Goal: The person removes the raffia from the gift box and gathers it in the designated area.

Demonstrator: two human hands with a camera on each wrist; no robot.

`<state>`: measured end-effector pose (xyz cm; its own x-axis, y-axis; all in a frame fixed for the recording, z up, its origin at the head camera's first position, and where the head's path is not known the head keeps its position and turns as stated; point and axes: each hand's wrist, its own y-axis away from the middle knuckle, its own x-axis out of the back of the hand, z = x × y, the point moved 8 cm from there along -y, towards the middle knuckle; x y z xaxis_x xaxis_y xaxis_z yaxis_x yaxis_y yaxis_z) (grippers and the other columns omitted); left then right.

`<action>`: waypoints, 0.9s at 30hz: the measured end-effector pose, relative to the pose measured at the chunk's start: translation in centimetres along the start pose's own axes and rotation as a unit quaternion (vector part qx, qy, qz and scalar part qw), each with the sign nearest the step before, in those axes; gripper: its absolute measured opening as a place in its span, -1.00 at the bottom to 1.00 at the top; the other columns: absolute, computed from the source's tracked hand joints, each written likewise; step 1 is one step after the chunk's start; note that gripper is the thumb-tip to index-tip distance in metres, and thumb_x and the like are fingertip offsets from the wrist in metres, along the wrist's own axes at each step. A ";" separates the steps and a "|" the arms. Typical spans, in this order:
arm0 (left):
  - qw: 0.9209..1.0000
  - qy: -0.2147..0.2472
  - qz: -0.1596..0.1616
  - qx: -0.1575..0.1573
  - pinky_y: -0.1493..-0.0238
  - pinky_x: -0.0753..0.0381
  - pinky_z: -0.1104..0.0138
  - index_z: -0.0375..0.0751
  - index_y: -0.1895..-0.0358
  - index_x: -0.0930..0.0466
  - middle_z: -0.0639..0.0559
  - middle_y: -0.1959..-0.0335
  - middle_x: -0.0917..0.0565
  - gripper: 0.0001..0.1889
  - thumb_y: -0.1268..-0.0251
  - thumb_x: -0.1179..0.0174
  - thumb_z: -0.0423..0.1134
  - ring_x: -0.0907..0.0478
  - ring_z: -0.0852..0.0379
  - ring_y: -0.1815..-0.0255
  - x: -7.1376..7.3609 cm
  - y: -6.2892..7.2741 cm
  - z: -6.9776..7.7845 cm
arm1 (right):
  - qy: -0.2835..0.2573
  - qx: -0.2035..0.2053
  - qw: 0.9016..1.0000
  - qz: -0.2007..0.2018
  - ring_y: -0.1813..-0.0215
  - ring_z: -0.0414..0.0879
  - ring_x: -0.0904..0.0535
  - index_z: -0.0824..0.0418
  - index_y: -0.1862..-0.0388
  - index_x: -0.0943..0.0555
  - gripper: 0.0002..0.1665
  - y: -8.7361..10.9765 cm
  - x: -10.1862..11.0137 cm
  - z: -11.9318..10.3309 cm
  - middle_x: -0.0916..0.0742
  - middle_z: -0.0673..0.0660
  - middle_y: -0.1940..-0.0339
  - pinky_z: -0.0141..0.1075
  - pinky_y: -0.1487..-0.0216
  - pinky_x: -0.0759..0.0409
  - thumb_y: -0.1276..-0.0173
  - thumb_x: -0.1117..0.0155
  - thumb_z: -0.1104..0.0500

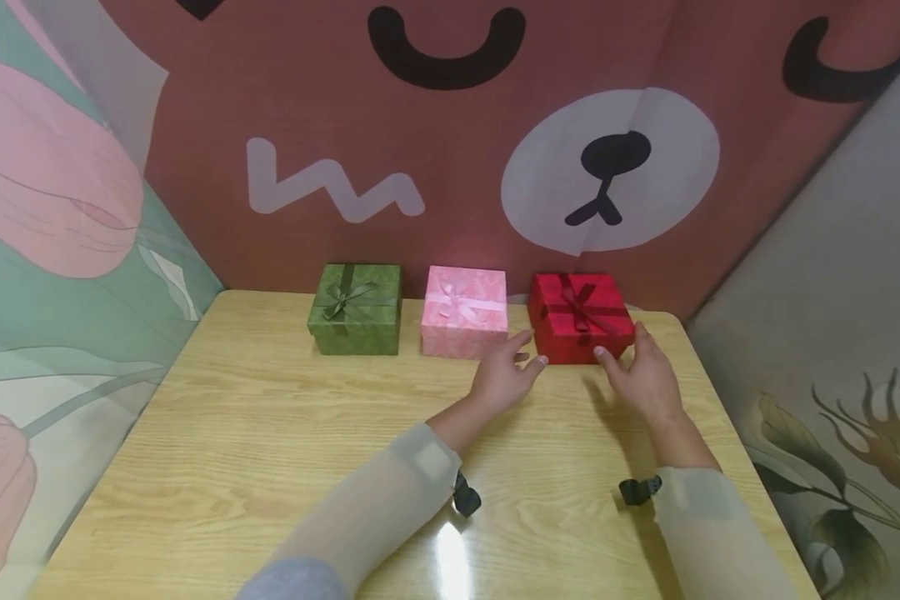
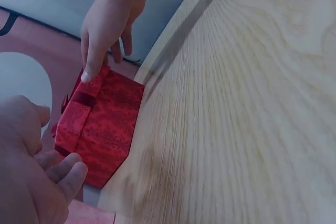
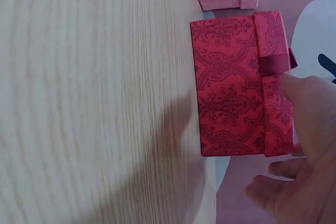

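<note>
A red gift box (image 1: 581,321) with a dark red ribbon bow and patterned sides sits at the back right of the table. My right hand (image 1: 648,379) is at its right front corner, thumb right at the lid's front edge and forefinger along the right side; the other fingers hang loose in the right wrist view. My left hand (image 1: 501,375) is beside the box's left front corner, fingers spread and nothing held. A pink gift box (image 1: 465,312) with a pale bow stands just behind the left hand. Both lids are on.
A green gift box (image 1: 356,310) with a green bow stands left of the pink one, in the same row. The wooden table (image 1: 270,450) ends at a wall hanging (image 1: 330,100) with a bear face. A grey wall (image 1: 817,275) borders the right side.
</note>
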<state>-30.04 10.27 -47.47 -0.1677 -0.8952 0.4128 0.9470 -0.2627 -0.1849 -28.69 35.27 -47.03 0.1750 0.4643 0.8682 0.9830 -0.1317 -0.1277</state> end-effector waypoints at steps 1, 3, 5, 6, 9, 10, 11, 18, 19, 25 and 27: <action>1.000 -0.002 -0.001 0.005 0.00 -0.74 0.35 -0.11 -0.50 -0.47 -0.03 -0.37 -0.61 -0.40 -0.45 -0.35 -0.11 -0.72 -0.02 -0.15 -0.2 -0.2 0.0 | -0.003 -0.004 1.000 -0.001 -0.51 0.51 -0.24 0.45 -0.68 0.10 0.23 -0.1 -0.1 0.2 -0.28 0.57 -0.56 0.38 -0.46 -0.25 -0.51 -0.06 -0.42; 1.000 -0.006 -0.002 0.012 0.01 -0.74 0.34 -0.08 -0.51 -0.45 -0.07 -0.35 -0.62 -0.39 -0.45 -0.34 -0.10 -0.72 0.03 -0.13 -0.6 -0.5 0.2 | -0.005 -0.013 1.000 -0.002 -0.49 0.52 -0.28 0.44 -0.68 0.10 0.23 -0.3 -0.1 0.4 -0.32 0.58 -0.52 0.37 -0.44 -0.29 -0.51 -0.05 -0.43; 1.000 -0.008 0.000 0.015 -0.04 -0.73 0.31 -0.10 -0.52 -0.44 -0.13 -0.32 -0.64 -0.38 -0.46 -0.34 -0.09 -0.73 0.06 -0.12 -0.9 -0.8 0.3 | -0.002 -0.021 1.000 -0.004 -0.46 0.53 -0.31 0.43 -0.68 0.10 0.23 -0.5 -0.2 0.6 -0.36 0.60 -0.49 0.38 -0.42 -0.33 -0.51 -0.03 -0.44; 1.000 -0.005 0.002 0.017 -0.04 -0.73 0.30 -0.11 -0.52 -0.43 -0.16 -0.31 -0.64 -0.37 -0.46 -0.34 -0.10 -0.74 0.04 -0.11 -1.0 -1.0 0.4 | -0.001 -0.023 1.000 -0.005 -0.45 0.54 -0.32 0.44 -0.68 0.10 0.23 -0.6 -0.2 0.7 -0.37 0.61 -0.48 0.38 -0.41 -0.34 -0.51 -0.03 -0.44; 1.000 -0.001 0.005 0.021 -0.01 -0.74 0.32 -0.13 -0.54 -0.41 -0.17 -0.33 -0.62 -0.36 -0.46 -0.34 -0.10 -0.74 0.02 -0.10 -1.4 -1.5 0.4 | -0.001 -0.027 1.000 -0.012 -0.46 0.54 -0.31 0.41 -0.69 0.11 0.22 -0.9 -0.3 0.8 -0.35 0.60 -0.49 0.38 -0.41 -0.34 -0.51 -0.02 -0.44; 1.000 -0.003 0.006 0.024 0.01 -0.73 0.35 -0.13 -0.54 -0.40 -0.15 -0.34 -0.62 -0.35 -0.47 -0.33 -0.10 -0.74 0.03 -0.09 -1.5 -1.7 0.3 | -0.003 -0.027 1.000 -0.015 -0.46 0.53 -0.30 0.40 -0.69 0.11 0.22 -1.0 -0.3 0.9 -0.35 0.59 -0.50 0.38 -0.42 -0.33 -0.52 -0.03 -0.44; 1.000 -0.006 0.006 0.029 0.04 -0.73 0.38 -0.11 -0.55 -0.39 -0.14 -0.32 -0.63 -0.35 -0.47 -0.33 -0.08 -0.74 0.04 -0.09 -1.6 -1.9 0.2 | -0.005 -0.024 1.000 -0.016 -0.47 0.53 -0.30 0.39 -0.69 0.11 0.21 -1.1 -0.3 0.9 -0.35 0.58 -0.51 0.38 -0.42 -0.33 -0.52 -0.04 -0.42; 0.998 -0.030 0.004 0.058 -0.09 -0.71 0.31 -0.04 -0.57 -0.37 -0.04 -0.09 -0.77 -0.36 -0.50 -0.29 -0.01 -0.72 0.10 -0.12 -2.5 -3.3 0.1 | -0.025 -0.012 0.999 -0.019 -0.37 0.53 -0.42 0.36 -0.70 0.08 0.10 -1.8 -0.3 1.2 -0.42 0.59 -0.45 0.36 -0.35 -0.44 -0.57 -0.07 -0.31; 0.997 -0.037 0.005 0.062 -0.09 -0.71 0.30 -0.03 -0.56 -0.38 -0.03 -0.09 -0.77 -0.36 -0.50 -0.28 -0.01 -0.72 0.11 -0.11 -2.6 -3.4 0.1 | -0.027 -0.012 0.999 -0.017 -0.34 0.53 -0.45 0.37 -0.70 0.08 0.09 -1.8 -0.3 1.3 -0.43 0.60 -0.44 0.35 -0.33 -0.46 -0.58 -0.07 -0.30; 0.993 -0.092 0.022 0.067 0.05 -0.67 0.32 0.00 -0.54 -0.43 0.05 0.11 -0.80 -0.38 -0.49 -0.28 0.03 -0.69 0.21 0.07 -3.0 -4.4 0.0 | -0.035 -0.012 0.999 -0.011 -0.25 0.50 -0.55 0.39 -0.68 0.01 0.03 -2.0 -0.3 1.3 -0.44 0.61 -0.42 0.29 -0.25 -0.57 -0.60 -0.07 -0.25; 0.992 -0.101 0.029 0.065 0.11 -0.64 0.34 0.02 -0.53 -0.43 0.07 0.18 -0.81 -0.39 -0.50 -0.27 0.04 -0.68 0.23 0.12 -3.1 -4.6 -0.1 | -0.040 -0.012 0.999 -0.008 -0.27 0.48 -0.55 0.39 -0.68 -0.02 0.00 -2.0 -0.3 1.2 -0.45 0.60 -0.41 0.27 -0.25 -0.57 -0.61 -0.08 -0.23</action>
<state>-33.91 14.27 -47.99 -0.0660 -0.8140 0.5771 0.9830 -0.1524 -0.1025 -30.67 36.45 -47.59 0.1636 0.5350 0.8289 0.9844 -0.1434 -0.1017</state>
